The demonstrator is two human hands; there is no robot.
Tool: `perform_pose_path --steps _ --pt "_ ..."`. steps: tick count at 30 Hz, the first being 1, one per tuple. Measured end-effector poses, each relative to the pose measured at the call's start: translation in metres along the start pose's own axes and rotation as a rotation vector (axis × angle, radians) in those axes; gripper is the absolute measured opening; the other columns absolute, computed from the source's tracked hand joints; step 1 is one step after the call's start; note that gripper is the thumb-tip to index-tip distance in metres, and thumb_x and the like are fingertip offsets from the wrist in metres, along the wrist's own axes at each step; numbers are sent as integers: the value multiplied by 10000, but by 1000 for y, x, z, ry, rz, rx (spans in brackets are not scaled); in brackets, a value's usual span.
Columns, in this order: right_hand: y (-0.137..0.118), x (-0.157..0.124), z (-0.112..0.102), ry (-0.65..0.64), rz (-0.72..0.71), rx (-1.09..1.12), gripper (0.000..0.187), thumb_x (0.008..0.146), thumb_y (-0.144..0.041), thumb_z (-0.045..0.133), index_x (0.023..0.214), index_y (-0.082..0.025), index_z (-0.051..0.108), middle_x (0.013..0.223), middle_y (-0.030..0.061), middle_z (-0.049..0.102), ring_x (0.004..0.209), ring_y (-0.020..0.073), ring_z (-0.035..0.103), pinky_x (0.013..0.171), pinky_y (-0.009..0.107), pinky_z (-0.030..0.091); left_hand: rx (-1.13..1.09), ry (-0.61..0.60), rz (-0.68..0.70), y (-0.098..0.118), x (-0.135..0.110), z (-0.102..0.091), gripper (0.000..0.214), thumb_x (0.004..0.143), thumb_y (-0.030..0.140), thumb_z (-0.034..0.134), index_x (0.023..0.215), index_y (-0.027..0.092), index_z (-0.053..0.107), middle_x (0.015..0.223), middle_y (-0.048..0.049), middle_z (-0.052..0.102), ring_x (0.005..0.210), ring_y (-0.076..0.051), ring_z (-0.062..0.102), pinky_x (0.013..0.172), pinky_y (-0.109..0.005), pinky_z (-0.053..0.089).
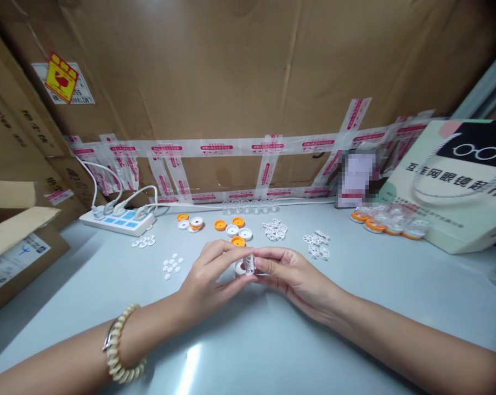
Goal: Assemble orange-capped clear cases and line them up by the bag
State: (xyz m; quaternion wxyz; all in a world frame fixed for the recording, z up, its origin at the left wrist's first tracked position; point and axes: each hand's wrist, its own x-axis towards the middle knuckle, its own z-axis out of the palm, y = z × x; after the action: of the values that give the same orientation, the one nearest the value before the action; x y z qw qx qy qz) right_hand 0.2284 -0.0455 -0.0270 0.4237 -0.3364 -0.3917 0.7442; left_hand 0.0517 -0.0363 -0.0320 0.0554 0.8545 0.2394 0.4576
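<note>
Held cut-off forearms at seven and four o'clock; gripped a partly hidden white part at six with left hand and right hand.

Power strip back left on table, paper bag right. Ring parts between, small discs left of them, openwork pieces right. Carton behind.

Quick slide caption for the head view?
Left hand and right hand hold a small white part at a pale table, orange and white discs beyond.
</note>
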Motion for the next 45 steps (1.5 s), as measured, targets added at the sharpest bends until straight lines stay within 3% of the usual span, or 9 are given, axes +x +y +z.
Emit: perform_pose_path --steps 9,18,24,30,34,38,42,45 --pt "3 1 0 -41 -12 63 212 663 -253 741 864 -190 719 766 10 680 726 80 599 753 211 471 25 -23 -8 0 -2 3 381 787 183 628 1152 227 528 906 -49 593 855 -174 570 754 -333 477" --pt "6 3 -2 -37 -52 -26 222 666 -303 730 856 -189 726 761 24 687 727 104 604 770 258 463 71 -55 -25 0 -1 4 313 797 178 610 1103 206 552 957 -80 582 895 -193 576 767 -372 490" --pt "11 3 2 91 -78 -127 276 578 -298 779 819 -179 714 714 14 675 700 116 596 731 266 454 148 -65 -8 -1 -4 7 288 794 177 612 1075 199 554 992 -86 587 947 -208 564 794 -379 472" --pt "10 9 2 138 -174 -233 245 596 -337 748 771 -173 700 701 8 682 682 117 605 710 267 466 160 -99 -14 -4 -5 5 376 780 223 634 1136 218 511 1042 -87 575 993 -219 540 832 -388 443" --pt "8 20 -12 234 -226 -298 268 604 -322 738 820 -174 680 783 23 703 732 133 625 768 294 468 95 -259 -191 -7 -2 -4 527 706 323 700 1165 210 467 1112 -97 548 1055 -248 507 878 -414 418" --pt "9 28 -21 190 -267 -403 292 626 -309 717 880 -180 655 873 43 704 839 160 638 831 325 466 57 -449 -441 -11 -1 -5 461 644 371 732 1010 178 528 978 -69 572 911 -232 545 785 -377 446" --pt "13 30 -20 96 -286 -488 239 666 -291 676 880 -194 638 915 39 700 887 175 642 852 343 473 29 -448 -543 -15 -3 4 257 721 327 653 894 166 553 868 -39 575 791 -188 544 711 -325 439" --pt "15 32 -20 79 -318 -612 201 702 -279 640 879 -185 656 944 49 695 907 187 636 866 351 466 -8 -409 -583 -19 -4 10 221 731 306 634 884 165 560 853 -32 581 775 -173 540 692 -298 431"
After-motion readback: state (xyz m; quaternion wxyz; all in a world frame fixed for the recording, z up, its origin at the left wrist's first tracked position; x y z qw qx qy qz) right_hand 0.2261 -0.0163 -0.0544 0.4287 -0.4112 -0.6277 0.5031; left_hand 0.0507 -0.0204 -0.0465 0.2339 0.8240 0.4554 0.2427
